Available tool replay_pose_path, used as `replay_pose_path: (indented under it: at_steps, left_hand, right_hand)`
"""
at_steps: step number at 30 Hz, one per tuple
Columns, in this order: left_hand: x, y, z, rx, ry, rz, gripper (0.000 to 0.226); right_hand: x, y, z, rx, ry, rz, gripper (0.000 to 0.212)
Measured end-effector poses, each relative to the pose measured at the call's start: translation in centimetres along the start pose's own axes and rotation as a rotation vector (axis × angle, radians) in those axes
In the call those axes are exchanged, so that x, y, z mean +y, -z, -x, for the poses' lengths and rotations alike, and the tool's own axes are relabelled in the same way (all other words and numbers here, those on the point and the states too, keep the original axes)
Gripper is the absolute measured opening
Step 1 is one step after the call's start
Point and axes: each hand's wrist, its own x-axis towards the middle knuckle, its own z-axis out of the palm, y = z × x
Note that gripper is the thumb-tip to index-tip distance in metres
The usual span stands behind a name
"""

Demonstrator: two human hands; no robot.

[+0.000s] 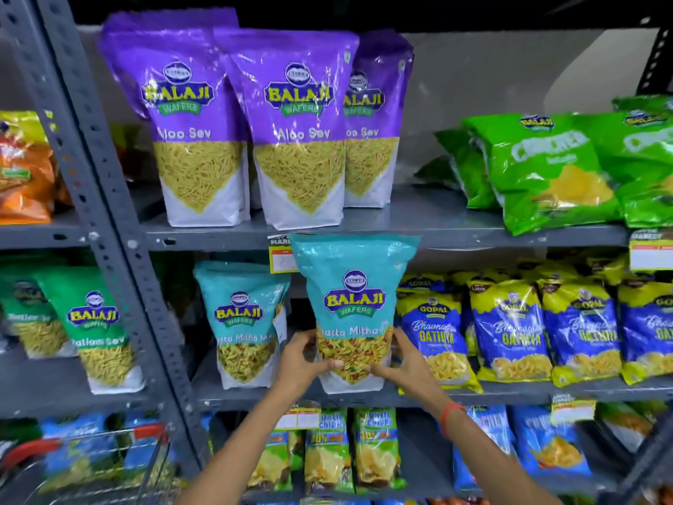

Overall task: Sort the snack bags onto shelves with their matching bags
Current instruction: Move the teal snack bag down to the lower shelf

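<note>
Now I see both hands on one teal Balaji bag (352, 308), the one with "Khatta Mitha" printed on it, and I use this bag as my landmark. My left hand (304, 362) grasps its lower left edge, with the fingers curled over the clear window where the mixture shows, and my right hand (402, 362) grasps its lower right edge in the same way; a red thread (448, 413) is around the right wrist. The bag stands upright, its bottom at the front edge of the middle shelf (510, 393), and its top reaches over the edge of the upper shelf (437, 233). Just to the left of it, a little further back, stands a second teal bag (243, 322) of the same kind, also upright. Just to the right of my bag is a row of blue and yellow Gopal bags (510, 329), and the nearest one is partly hidden behind my right hand. Above the bag, on the upper shelf, stand three purple Aloo Sev bags (300, 133), and further right of them lie green bags (546, 169). Behind the top left corner of my bag hangs a yellow price tag (279, 258). Far to the left, past the grey upright post (120, 220), I see green Balaji bags (93, 322). Below and to the left there is a shopping cart with a red handle (40, 448), somewhat blurred.
</note>
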Motion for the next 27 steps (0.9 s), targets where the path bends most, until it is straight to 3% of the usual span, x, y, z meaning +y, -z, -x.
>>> replay_pose_path:
  at_steps: [7,11,15,27]
  left_hand:
    - [-5.7,-1.4,-3.0,-0.013,0.073,-0.089,0.059]
    - [-7.4,-2.2,-4.5,0.018,0.109,-0.102,0.055]
    - [-8.3,-2.6,-6.0,-0.005,0.104,-0.132,0.054]
    - [-9.5,-2.6,-7.4,-0.043,0.122,-0.199,0.057]
  right_hand:
    - [4.1,-2.6,-3.3,-0.075,-0.100,0.003,0.070]
    - [5.6,-3.2,-5.4,-0.098,-0.144,-0.019,0.076]
    - [7.1,-3.2,-6.8,-0.099,-0.157,-0.054,0.089]
    - [8.2,-3.8,-7.0,-0.086,-0.174,-0.068,0.078]
